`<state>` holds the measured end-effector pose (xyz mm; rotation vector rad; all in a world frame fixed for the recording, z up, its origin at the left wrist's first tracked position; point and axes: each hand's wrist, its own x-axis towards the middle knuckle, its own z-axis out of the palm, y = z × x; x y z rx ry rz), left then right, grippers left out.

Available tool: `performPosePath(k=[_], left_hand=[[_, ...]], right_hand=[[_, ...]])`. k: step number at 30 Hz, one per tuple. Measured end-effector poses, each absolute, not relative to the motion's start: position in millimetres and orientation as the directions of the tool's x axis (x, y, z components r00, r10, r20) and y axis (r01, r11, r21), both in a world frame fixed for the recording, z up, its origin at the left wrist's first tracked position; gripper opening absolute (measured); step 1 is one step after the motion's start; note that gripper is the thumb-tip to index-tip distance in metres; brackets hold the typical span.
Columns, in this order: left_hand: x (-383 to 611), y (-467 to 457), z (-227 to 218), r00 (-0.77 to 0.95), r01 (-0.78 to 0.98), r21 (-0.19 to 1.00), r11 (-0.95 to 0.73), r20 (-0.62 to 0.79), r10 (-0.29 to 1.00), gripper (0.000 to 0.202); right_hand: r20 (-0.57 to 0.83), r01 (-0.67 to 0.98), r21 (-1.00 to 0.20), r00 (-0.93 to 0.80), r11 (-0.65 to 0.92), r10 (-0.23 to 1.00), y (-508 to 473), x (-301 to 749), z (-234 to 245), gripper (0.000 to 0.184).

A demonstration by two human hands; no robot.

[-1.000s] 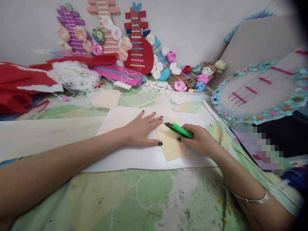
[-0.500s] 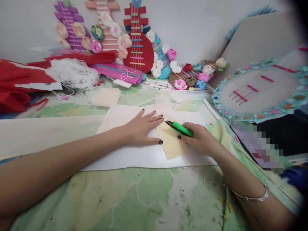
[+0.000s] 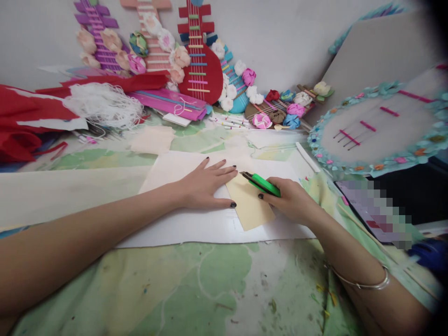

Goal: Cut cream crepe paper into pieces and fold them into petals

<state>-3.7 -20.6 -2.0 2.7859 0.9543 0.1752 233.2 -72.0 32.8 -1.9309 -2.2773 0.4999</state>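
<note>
So we've got the left hand (image 3: pixel 203 189) lying flat on a white sheet (image 3: pixel 210 228), fingers spread apart with nothing gripped in them. Its fingertips and thumb come right up to the left edge of a pale yellow card (image 3: pixel 252 212), which sits between our two hands on top of that sheet. We can't really tell whether they're pressing on the card or just stopping beside it.

The right hand (image 3: pixel 292 200) is wrapped around a green cutter (image 3: pixel 264 184), clamped on its handle — the dark tip points away from that hand, just beside the left fingertips and above the card's far end. Whether the tip actually touches the card, we can't make out. There's a silver bracelet (image 3: pixel 371 285) on the wrist behind the right hand.

Nearer to us than both hands it's green patterned cloth (image 3: pixel 168 289). Beyond the left hand, off to its left, we see a heap of white string (image 3: pixel 108 105), and straight past its fingers a red lute-shaped piece (image 3: pixel 212 74) leans against the wall. To the right of the right hand and further back — well apart from it — there's a panel with a flowery blue rim (image 3: pixel 346 112).
</note>
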Motion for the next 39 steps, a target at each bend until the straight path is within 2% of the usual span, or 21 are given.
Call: performPosePath(k=[12, 20, 24, 32, 36, 39], left_hand=[[-4, -21, -2, 0.779, 0.6, 0.21, -0.772, 0.066, 0.624, 0.075], [-2, -23, 0, 0.772, 0.609, 0.217, -0.763, 0.06, 0.633, 0.078], [-2, -22, -1, 0.775, 0.597, 0.202, -0.777, 0.107, 0.623, 0.075], [-2, -27, -2, 0.762, 0.46, 0.21, -0.863, 0.406, 0.505, 0.037], [1, -30, 4, 0.821, 0.373, 0.203, -0.905, 0.383, 0.424, 0.023], [4, -32, 6, 0.865, 0.311, 0.203, -0.928, 0.345, 0.365, 0.02]], right_hand=[[-0.115, 0.947, -0.295, -0.165, 0.125, 0.98, -71, 232, 31, 0.008], [-0.102, 0.948, -0.293, -0.162, 0.126, 0.981, -72, 232, 32, 0.007], [-0.099, 0.948, -0.296, -0.155, 0.12, 0.983, -72, 232, 31, 0.006], [-0.116, 0.948, -0.297, -0.155, 0.115, 0.981, -72, 232, 33, 0.009], [-0.114, 0.946, -0.297, -0.168, 0.128, 0.979, -72, 232, 33, 0.009], [-0.11, 0.935, -0.33, -0.176, 0.131, 0.978, -71, 233, 35, 0.008]])
